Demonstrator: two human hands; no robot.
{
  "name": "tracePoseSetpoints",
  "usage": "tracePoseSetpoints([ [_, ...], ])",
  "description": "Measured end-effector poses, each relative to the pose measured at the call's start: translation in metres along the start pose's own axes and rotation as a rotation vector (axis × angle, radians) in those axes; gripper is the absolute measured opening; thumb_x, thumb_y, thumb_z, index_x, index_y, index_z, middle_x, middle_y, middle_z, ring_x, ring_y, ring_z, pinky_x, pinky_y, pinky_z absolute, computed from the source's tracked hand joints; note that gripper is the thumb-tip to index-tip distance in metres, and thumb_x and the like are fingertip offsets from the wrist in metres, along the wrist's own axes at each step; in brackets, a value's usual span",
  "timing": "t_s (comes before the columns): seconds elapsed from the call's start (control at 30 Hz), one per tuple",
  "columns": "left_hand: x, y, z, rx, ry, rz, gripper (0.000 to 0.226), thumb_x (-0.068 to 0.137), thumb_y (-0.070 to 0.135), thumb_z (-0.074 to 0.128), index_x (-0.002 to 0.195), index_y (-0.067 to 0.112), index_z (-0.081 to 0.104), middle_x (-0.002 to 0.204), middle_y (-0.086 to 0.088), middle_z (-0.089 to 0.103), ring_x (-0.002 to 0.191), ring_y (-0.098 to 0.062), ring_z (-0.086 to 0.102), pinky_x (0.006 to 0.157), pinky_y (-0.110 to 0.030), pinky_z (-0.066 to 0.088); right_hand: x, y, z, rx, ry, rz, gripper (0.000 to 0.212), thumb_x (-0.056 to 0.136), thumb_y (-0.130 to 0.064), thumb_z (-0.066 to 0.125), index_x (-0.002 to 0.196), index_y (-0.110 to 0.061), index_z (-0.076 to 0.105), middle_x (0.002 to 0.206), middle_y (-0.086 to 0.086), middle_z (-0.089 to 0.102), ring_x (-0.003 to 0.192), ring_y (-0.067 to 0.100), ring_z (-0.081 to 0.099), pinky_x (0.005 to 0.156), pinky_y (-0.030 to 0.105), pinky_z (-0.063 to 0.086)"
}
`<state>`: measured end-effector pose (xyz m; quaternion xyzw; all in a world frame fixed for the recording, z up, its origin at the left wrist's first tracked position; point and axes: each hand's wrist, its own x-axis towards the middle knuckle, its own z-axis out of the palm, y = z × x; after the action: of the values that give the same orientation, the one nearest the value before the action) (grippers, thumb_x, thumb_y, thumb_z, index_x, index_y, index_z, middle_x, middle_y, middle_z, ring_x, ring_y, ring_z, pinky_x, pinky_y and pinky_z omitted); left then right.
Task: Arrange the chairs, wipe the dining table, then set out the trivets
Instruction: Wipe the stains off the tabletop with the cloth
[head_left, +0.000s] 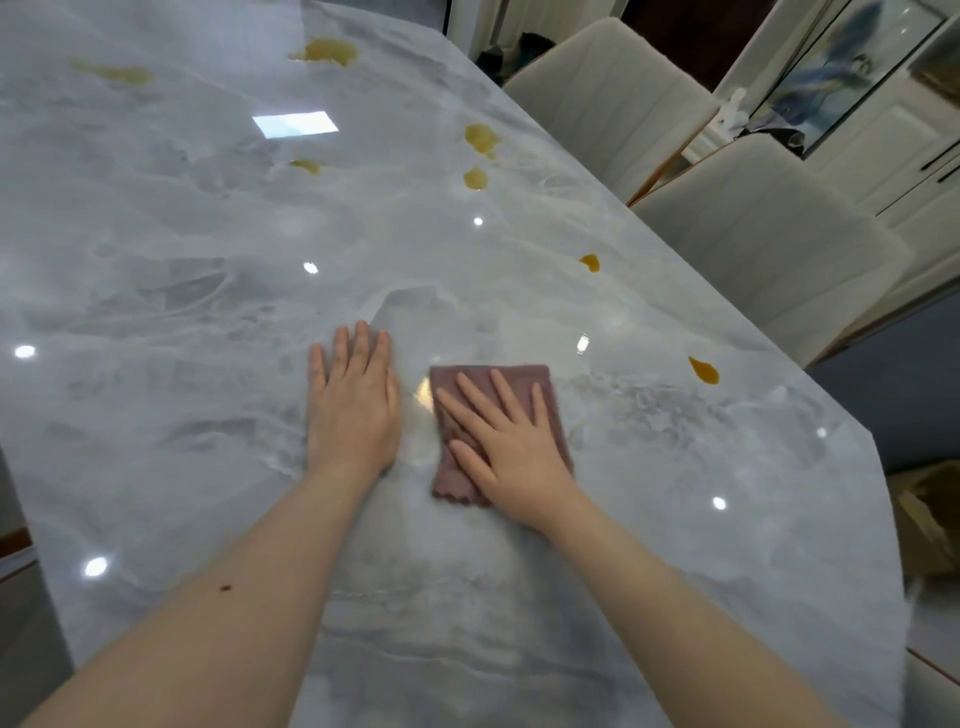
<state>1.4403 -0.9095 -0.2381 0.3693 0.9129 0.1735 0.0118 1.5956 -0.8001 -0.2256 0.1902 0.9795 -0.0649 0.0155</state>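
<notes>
- Glossy grey marbled dining table (208, 249) filled most of the head view, with ceiling lights mirrored in it.
- Yellow-brown spills (326, 52) lay scattered across its far half and along the right edge, one (704, 370) close beside my working area.
- Two pale upholstered chairs (769, 228) stood tucked against the table's right side.
- My right hand (511, 441) lay flat with fingers straight and spread, pressing a folded mauve cloth (467, 379) onto the tabletop near the middle.
- My left hand (353, 400) rested palm down on the bare table just left of the cloth, fingers straight and together, holding nothing.
- I saw a framed picture (831, 67) leaning by white cabinets beyond the chairs.
</notes>
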Motion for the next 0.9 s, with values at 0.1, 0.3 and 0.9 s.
tracePoseSetpoints([
  [0.1, -0.001, 0.001, 0.000, 0.013, -0.023, -0.009, 0.051, 0.102, 0.025, 0.025, 0.150, 0.011, 0.021, 0.158, -0.008, 0.015, 0.147, -0.027, 0.008, 0.118, -0.044, -0.003, -0.022, 0.046, -0.008, 0.019, -0.002, 0.163, 0.057, 0.091, -0.058, 0.017, 0.147, -0.049, 0.011, 0.158, -0.021, 0.008, 0.149, 0.017, -0.001, 0.117, 0.053, -0.003],
  [0.3, -0.001, 0.000, 0.004, 0.033, -0.001, 0.005, 0.052, 0.101, 0.025, 0.028, 0.150, 0.009, 0.023, 0.157, -0.011, 0.018, 0.146, -0.030, 0.011, 0.118, -0.047, 0.001, 0.042, 0.031, -0.005, 0.073, 0.016, 0.484, 0.054, 0.099, -0.049, 0.026, 0.151, -0.041, 0.012, 0.160, -0.013, 0.003, 0.148, 0.022, -0.007, 0.114, 0.060, -0.009],
  [0.9, -0.008, 0.090, -0.001, -0.221, -0.169, 0.429, 0.045, 0.095, 0.012, 0.037, 0.138, 0.004, 0.046, 0.148, -0.016, 0.037, 0.135, -0.032, 0.040, 0.109, -0.041, 0.032, -0.111, 0.068, -0.009, 0.061, 0.007, 0.530, 0.068, 0.082, -0.066, 0.003, 0.148, -0.047, 0.004, 0.159, -0.019, 0.000, 0.148, 0.014, -0.009, 0.117, 0.050, -0.009],
])
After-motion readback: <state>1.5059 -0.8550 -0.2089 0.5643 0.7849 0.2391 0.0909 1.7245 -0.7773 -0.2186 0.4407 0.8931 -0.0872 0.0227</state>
